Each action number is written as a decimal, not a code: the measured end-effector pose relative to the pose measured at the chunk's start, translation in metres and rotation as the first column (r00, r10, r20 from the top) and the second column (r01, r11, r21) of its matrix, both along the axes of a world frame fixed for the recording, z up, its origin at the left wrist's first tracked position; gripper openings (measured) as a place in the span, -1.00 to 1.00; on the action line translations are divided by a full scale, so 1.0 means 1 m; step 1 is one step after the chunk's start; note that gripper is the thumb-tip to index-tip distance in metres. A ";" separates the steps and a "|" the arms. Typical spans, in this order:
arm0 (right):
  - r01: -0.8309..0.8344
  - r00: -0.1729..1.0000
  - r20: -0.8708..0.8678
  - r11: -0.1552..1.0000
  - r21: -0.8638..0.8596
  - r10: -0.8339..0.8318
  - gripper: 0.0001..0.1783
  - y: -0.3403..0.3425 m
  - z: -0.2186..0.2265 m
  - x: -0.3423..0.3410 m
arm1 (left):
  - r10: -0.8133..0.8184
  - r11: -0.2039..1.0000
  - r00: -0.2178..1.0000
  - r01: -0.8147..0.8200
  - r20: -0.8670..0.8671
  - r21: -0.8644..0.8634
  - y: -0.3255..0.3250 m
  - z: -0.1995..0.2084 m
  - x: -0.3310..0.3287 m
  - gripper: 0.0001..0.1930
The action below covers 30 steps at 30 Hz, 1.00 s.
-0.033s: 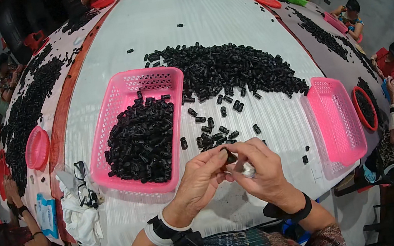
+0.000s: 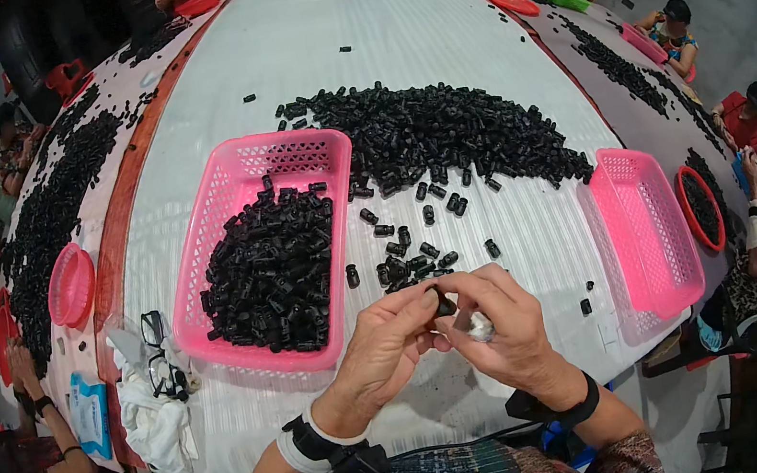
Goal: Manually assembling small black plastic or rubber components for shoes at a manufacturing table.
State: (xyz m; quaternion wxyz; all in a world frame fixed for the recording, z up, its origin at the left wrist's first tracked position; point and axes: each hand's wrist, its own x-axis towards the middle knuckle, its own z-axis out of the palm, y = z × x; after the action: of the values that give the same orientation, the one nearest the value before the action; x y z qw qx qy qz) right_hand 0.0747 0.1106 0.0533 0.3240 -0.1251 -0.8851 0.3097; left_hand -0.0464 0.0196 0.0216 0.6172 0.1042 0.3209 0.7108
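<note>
Both hands are together over the near middle of the bench [image 2: 218,56], which has a whitish ribbed covering. Left hand [image 2: 380,350]: thumb and forefinger pinched on a small dark piece [image 2: 446,305], other fingers curled in; a white band and a black strap at the wrist. Right hand [image 2: 513,332]: fingers bent, tips brought up to the same piece, with a small white item [image 2: 480,327] held in the curl, partly hidden, kind not determined; a black band at the wrist. Cannot tell whether the right fingertips actually press on the dark piece.

Left of the hands, just beside the left one: a large pink basket [image 2: 280,158] with perforated walls, holding a heap of black pieces [image 2: 270,276], short and roughly cylindrical. Just beyond the hands: scattered loose pieces [image 2: 429,250], some lying close to the fingers. Farther beyond these: a wide pile [image 2: 451,129] of like pieces, its right end reaching toward a narrower pink basket [image 2: 619,188], which stands well to the right of the hands. Between that basket and the right hand: one single black piece [image 2: 586,307], lying apart.

Far left of the hands, past the large basket: a white cloth [image 2: 156,432] with dark-framed eyeglasses [image 2: 158,355] on it; beyond the cloth, a blue-and-white packet [image 2: 92,412]
</note>
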 end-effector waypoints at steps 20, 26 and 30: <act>0.091 0.979 -0.205 0.902 0.423 -0.002 -0.55 -0.004 -0.014 0.010 | -0.061 0.996 0.985 0.049 0.160 0.074 -0.003 -0.013 0.009 -0.83; 0.096 0.973 -0.230 0.903 0.420 0.004 -0.54 -0.006 -0.013 0.013 | -0.072 0.995 0.992 0.065 0.103 0.074 -0.004 -0.006 0.010 -0.81; 0.102 0.968 -0.251 0.906 0.411 0.005 -0.52 -0.005 -0.016 0.012 | -0.067 0.996 0.995 0.062 0.075 0.062 -0.005 -0.001 0.011 -0.80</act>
State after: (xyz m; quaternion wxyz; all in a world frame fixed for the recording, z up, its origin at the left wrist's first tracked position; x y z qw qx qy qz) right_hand 0.0868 0.1057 0.0375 0.4584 -0.0351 -0.8804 0.1167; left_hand -0.0357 0.0147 0.0209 0.6484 0.1053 0.2721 0.7031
